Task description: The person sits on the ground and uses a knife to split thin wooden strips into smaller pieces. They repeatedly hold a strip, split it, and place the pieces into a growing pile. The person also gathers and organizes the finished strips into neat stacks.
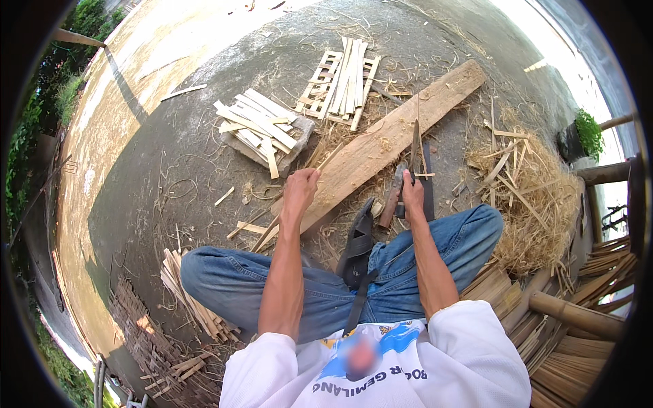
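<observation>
My left hand (299,193) is closed round a thin bamboo strip (331,157), which slants over the near part of a long wooden plank (391,146). In my right hand (413,195) is a knife (416,139), its long blade pointing away from me beside the plank's right edge. Below that hand a dark handle end shows. Close to it lies a tool with a brown wooden handle (390,207), partly hidden. A flat black strip (428,192) lies just right of the knife. The plank runs diagonally from between my knees to the far right.
Pale bamboo strips (255,126) are piled on a grey block (299,139) at the left. Slatted pieces with strips (348,75) lie farther off. A shavings heap (537,197) rises at the right, near bamboo poles (578,316). More strips (197,296) lie by my left knee.
</observation>
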`<state>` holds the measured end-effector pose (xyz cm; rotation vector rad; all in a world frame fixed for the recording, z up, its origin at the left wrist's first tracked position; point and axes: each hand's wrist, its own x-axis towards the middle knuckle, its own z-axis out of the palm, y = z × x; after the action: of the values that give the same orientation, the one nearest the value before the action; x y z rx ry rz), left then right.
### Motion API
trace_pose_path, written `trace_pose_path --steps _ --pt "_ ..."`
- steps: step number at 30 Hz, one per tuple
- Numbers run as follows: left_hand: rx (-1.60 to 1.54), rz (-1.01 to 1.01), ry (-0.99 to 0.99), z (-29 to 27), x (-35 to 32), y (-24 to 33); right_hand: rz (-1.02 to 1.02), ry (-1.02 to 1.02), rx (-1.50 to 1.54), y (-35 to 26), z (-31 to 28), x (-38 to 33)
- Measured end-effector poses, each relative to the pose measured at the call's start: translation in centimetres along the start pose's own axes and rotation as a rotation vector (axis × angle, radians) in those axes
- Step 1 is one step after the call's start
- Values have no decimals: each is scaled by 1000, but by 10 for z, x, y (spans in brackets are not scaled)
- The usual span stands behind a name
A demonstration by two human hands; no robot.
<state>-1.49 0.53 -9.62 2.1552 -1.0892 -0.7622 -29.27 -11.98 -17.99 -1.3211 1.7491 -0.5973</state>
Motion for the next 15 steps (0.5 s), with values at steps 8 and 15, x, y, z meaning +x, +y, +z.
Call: trace_pose_path --steps 8,15 --pt "-95 -52 -167 29 22 -22 -192 -200 -12 -24 -11 -18" --pt "-151 76 107 13 6 -28 -167 -40 -323 -3 7 -16"
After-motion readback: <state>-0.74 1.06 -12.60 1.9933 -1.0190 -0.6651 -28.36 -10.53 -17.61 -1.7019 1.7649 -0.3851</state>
